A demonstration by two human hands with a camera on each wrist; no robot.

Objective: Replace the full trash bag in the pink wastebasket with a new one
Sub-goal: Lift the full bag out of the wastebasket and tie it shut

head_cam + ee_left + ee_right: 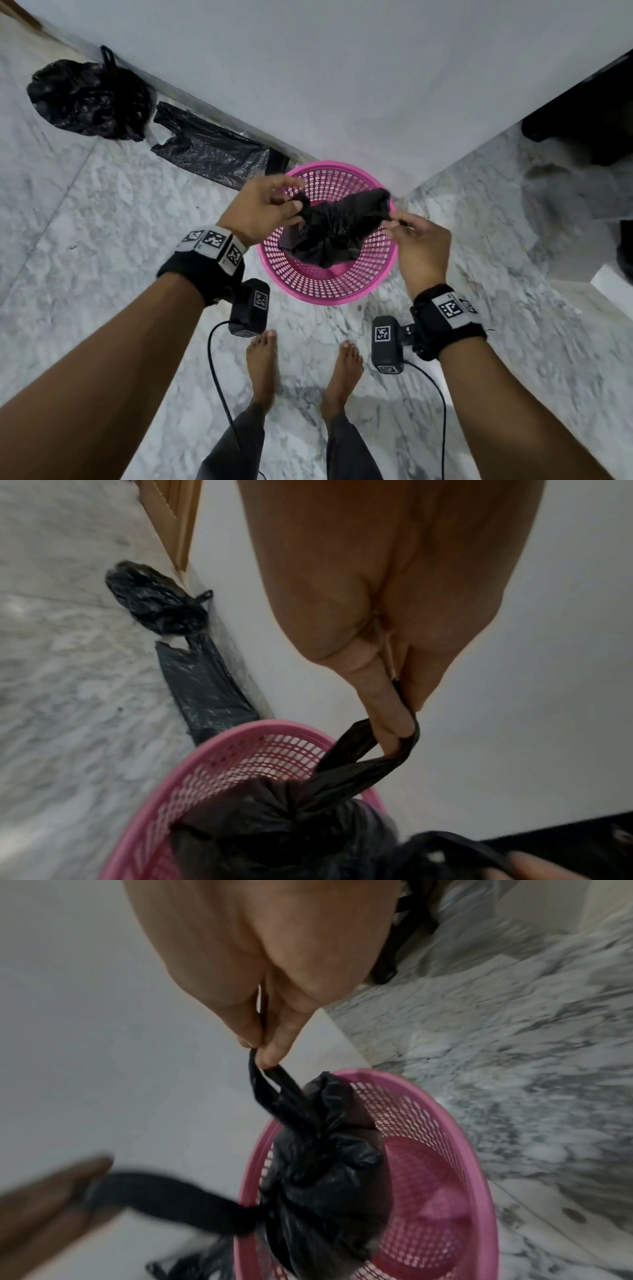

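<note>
A pink mesh wastebasket [342,291] [240,739] [455,1123] stands on the marble floor against a white wall corner. Over its mouth hangs a full black trash bag [329,236] [274,831] [325,1177], lifted partly out. My left hand [274,205] [394,718] pinches the bag's left handle loop. My right hand [407,229] [263,1045] pinches the right handle loop. A flat black bag [212,150] [205,685] lies on the floor by the wall, left of the basket.
A tied, stuffed black bag [89,99] [157,604] sits by the skirting at far left. Dark furniture [582,120] stands at the right. My bare feet [301,370] are just behind the basket. A wooden door frame [171,520] is further along the wall.
</note>
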